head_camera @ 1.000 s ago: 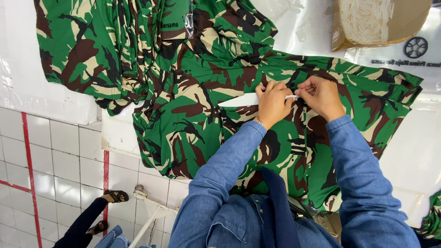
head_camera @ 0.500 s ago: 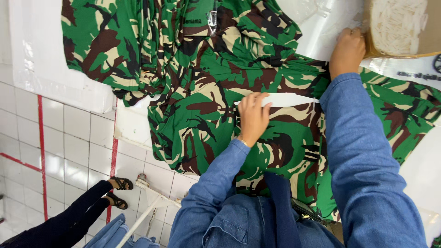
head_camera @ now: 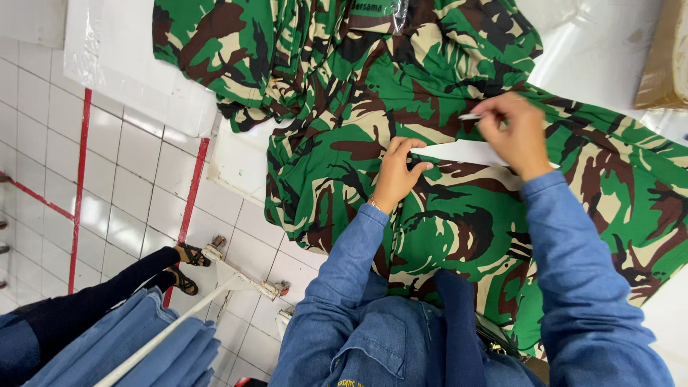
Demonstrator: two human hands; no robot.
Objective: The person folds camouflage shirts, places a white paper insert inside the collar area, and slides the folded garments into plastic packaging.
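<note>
Green, brown and tan camouflage fabric lies spread over a white table. A narrow white strip rests on it. My left hand presses flat on the strip's left end. Just above the strip's right part, my right hand pinches a small pale stick-like object whose tip pokes out to the left. Both my arms are in blue denim sleeves.
A brown cardboard box stands at the top right on the white table. Below left is a white tiled floor with red lines, another person's dark-trousered leg in a sandal, a metal bar and blue cloth.
My right hand went up to the cardboard box and has come back down over the white strip, now pinching a small pale object. My left hand has stayed on the strip.
</note>
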